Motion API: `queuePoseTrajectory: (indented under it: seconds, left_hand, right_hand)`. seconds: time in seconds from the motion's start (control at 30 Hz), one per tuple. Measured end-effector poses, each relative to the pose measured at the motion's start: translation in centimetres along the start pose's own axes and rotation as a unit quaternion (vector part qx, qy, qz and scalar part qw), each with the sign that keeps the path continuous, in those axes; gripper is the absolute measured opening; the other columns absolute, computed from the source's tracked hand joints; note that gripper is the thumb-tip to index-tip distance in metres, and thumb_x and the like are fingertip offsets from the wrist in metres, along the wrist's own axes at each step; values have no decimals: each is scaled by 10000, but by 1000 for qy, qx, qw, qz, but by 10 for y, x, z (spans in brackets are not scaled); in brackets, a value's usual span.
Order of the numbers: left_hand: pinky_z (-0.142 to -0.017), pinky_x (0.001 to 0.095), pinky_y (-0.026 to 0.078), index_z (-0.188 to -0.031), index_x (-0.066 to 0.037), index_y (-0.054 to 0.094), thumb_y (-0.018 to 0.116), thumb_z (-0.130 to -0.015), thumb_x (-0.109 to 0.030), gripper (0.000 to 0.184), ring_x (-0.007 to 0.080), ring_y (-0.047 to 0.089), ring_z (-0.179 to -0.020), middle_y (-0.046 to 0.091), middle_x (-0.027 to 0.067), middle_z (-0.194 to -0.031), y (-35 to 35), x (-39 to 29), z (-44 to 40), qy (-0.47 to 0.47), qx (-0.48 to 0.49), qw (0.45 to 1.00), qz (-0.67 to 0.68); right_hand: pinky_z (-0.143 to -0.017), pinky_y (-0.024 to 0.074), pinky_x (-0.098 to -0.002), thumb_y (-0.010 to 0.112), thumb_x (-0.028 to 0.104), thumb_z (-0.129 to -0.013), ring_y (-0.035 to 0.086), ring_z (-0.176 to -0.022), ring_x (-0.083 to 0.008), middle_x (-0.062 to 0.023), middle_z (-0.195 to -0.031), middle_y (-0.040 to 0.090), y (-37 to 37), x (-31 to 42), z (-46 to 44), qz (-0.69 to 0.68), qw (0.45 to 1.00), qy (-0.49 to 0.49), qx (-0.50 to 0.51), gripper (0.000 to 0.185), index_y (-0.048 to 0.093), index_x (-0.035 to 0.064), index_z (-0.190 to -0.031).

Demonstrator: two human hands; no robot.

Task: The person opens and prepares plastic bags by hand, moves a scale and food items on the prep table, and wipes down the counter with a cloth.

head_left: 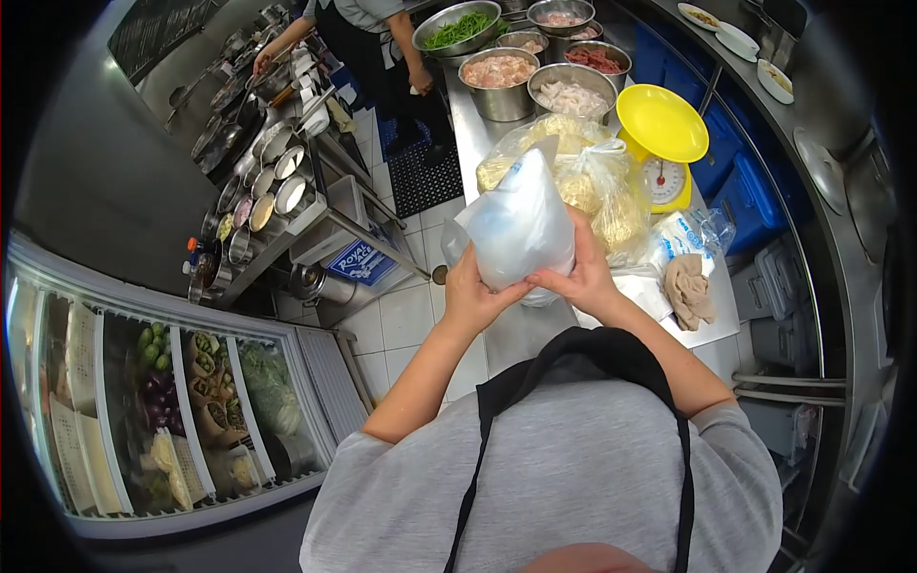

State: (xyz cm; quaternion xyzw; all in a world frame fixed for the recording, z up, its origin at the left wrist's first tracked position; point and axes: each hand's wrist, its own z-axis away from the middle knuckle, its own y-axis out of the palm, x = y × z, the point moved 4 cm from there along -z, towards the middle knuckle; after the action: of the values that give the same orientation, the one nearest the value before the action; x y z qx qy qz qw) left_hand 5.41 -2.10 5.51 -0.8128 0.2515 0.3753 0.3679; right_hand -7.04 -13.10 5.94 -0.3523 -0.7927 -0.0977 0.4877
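A whitish plastic bag (521, 224), or stack of bags, is held up over the near end of the steel table (516, 339). My left hand (473, 291) grips its lower left side, thumb across the bottom. On its lower right side my right hand (583, 272) is closed, the two thumbs nearly touching. Just beyond, clear bags of pale yellow noodle-like food (611, 191) lie on the table. A yellow scale (666, 181) with a round yellow pan (662, 124) stands to their right. A crumpled beige cloth (690, 291) lies near the table's right edge.
Steel bowls of raw meat (499, 72) and green vegetables (458, 31) fill the table's far end. A co-worker (368, 57) stands at the back left beside pans and sauce containers (261, 212). A glass-fronted fridge (191, 401) is at lower left. Blue bins (750, 201) sit right.
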Motion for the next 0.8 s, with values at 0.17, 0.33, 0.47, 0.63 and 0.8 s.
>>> queuePoseTrajectory:
  seconds: [0.17,0.33,0.47,0.63,0.8]
  left_hand:
    - [-736,316,499,-1136,-11,471,778,-621,-199,629,236,636,-869,627,127,-992,6,23,12,-4,20,1000,24]
    - [-725,314,498,-1133,-4,472,760,-640,-178,597,230,639,-850,633,121,-979,14,39,21,-16,-1,998,68]
    - [-743,299,482,-1137,25,454,761,-649,-171,608,209,610,-899,605,140,-997,16,41,19,22,14,999,41]
    - [-679,240,440,-1039,11,479,768,-649,-153,513,132,535,-842,548,63,-909,31,28,66,-24,-156,976,147]
    - [-610,186,334,-848,-55,446,690,-731,-48,270,51,403,-693,436,-18,-784,62,20,99,-133,114,924,339]
  right_hand:
    - [-997,302,-385,740,211,-683,326,-1243,-317,-181,-1370,284,-1,20,5,109,991,-64,-42,808,296,58,-1340]
    - [-1021,272,-398,747,180,-668,266,-1287,-334,-186,-1411,225,-4,62,-14,106,981,-163,-28,791,339,83,-1339]
    - [-1017,280,-397,752,174,-658,268,-1285,-341,-187,-1413,220,4,35,3,124,976,-174,-43,760,383,98,-1318]
    - [-961,354,-363,760,161,-638,380,-1204,-311,-176,-1340,341,-10,20,48,169,977,-122,-48,684,466,107,-1254]
    - [-908,392,-323,727,179,-676,461,-1122,-258,-135,-1214,473,-18,8,89,91,989,4,119,566,501,66,-1182]
